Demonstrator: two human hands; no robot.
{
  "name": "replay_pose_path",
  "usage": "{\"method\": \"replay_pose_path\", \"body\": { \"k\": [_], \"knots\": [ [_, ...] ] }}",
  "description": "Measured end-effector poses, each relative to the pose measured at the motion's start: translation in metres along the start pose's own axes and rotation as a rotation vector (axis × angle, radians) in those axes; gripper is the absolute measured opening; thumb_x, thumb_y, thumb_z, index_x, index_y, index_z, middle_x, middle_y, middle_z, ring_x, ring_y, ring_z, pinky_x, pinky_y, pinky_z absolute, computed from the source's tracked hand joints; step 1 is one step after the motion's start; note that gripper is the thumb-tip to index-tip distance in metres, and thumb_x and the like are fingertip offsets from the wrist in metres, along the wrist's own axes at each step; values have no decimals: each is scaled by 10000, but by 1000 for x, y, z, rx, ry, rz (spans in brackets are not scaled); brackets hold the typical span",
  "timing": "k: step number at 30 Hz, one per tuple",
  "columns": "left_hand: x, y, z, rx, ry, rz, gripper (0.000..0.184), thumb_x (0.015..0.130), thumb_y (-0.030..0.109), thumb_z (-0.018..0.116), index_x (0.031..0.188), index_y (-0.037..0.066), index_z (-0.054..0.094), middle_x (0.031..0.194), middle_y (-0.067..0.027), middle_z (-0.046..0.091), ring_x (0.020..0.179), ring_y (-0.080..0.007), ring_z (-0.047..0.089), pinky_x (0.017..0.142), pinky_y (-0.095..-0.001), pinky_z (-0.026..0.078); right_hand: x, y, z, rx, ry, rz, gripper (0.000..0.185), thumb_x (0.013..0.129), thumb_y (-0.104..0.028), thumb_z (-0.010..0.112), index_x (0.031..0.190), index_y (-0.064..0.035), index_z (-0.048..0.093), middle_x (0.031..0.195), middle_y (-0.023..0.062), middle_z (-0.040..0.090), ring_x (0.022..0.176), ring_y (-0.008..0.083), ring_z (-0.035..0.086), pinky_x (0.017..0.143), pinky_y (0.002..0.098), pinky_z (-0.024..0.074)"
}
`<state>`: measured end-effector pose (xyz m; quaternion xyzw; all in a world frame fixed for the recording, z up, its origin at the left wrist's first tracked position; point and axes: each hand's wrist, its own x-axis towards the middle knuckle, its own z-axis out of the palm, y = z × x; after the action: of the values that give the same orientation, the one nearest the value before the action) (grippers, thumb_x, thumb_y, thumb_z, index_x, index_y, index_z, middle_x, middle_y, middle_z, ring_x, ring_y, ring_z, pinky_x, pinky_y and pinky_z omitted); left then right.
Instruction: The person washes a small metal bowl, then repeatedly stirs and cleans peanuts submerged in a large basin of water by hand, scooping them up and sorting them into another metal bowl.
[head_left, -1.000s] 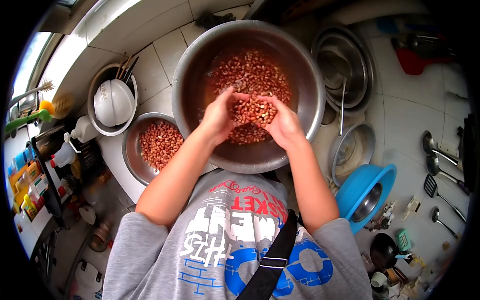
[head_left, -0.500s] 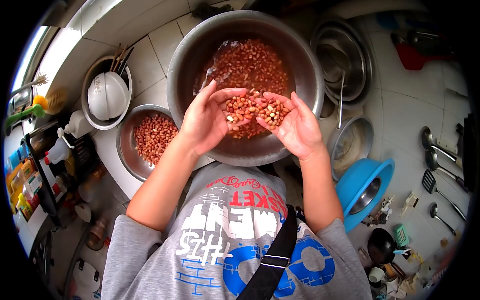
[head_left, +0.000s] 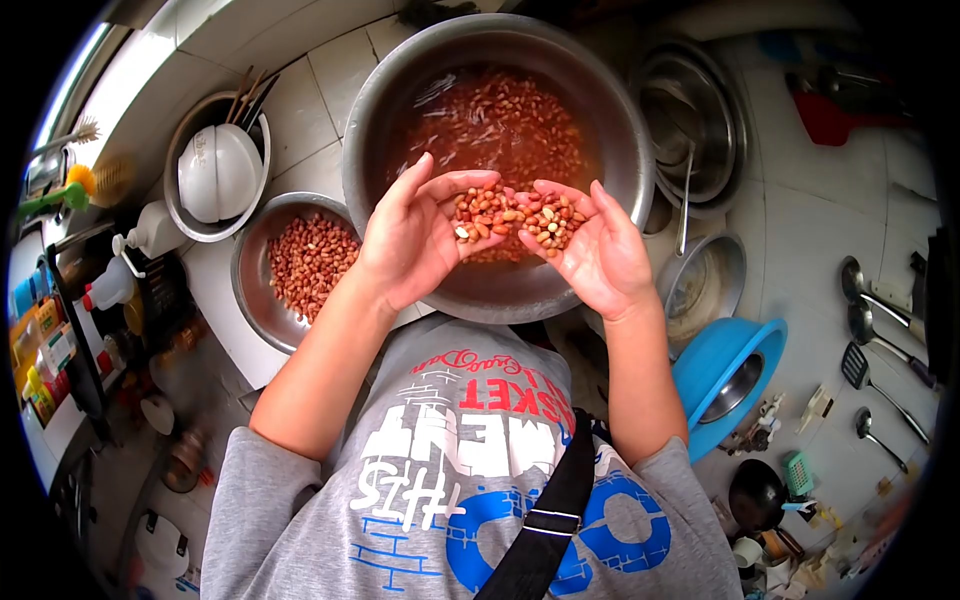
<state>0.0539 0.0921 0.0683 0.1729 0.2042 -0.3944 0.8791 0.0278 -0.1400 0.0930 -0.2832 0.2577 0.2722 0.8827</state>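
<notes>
My left hand and my right hand are cupped side by side, palms up, over a large metal basin. Each holds a heap of wet peanuts with reddish skins: one heap of peanuts lies on the left fingers, another heap of peanuts on the right. A few are pale, as if without skin. Beneath the hands, many more peanuts lie in reddish-brown water in the basin. To the left, a smaller metal bowl contains more peanuts, with no visible water around them.
A metal pot with white bowls and chopsticks stands at the left. On the right are nested metal bowls with a spoon, a blue basin and hanging ladles. Bottles fill a rack at far left.
Both cupped hands stay nearly in place with the peanuts, the right shifting slightly rightward. Water in the basin has spread over the peanuts and its surface looks different. The view has shifted a little.
</notes>
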Motion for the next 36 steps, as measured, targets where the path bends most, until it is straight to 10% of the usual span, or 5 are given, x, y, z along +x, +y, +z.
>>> {"method": "replay_pose_path", "body": {
  "k": [14,19,24,28,36],
  "knots": [
    [-110,19,-53,-41,44,322,592,1056,467,342,1265,-41,565,1276,-237,618,1181,-314,611,1030,-426,471,51,71,69,-172,-218,253,453,1075,-322,394,1230,51,600,1213,160,649,1136,244,626,994,442,515],
    [-171,26,-85,352,582,448,631,1059,507,338,1325,-25,551,1296,-176,593,1215,-241,569,1042,-395,453,89,136,108,-506,-192,470,456,1070,-362,426,1330,-14,566,1332,132,597,1265,218,544,1046,464,458],
    [-198,26,-107,481,790,313,721,1022,623,325,1487,83,433,1523,-164,381,1346,-317,441,1075,-530,375,97,161,133,-781,-213,653,740,1013,-509,508,1546,-49,280,1593,139,252,1450,407,261,1105,584,328],
    [-203,24,-115,430,736,444,753,1026,610,349,1474,7,408,1540,-198,361,1417,-406,353,1064,-546,411,102,165,121,-659,-160,622,680,1019,-494,504,1494,-26,368,1538,138,343,1406,362,351,1074,544,394],
    [-199,30,-124,502,822,497,631,1043,547,368,1341,18,542,1377,-178,535,1239,-307,562,946,-450,510,97,111,98,-632,-270,410,428,1059,-343,466,1266,14,579,1220,146,647,1099,237,647,935,371,519]
  ]
}}
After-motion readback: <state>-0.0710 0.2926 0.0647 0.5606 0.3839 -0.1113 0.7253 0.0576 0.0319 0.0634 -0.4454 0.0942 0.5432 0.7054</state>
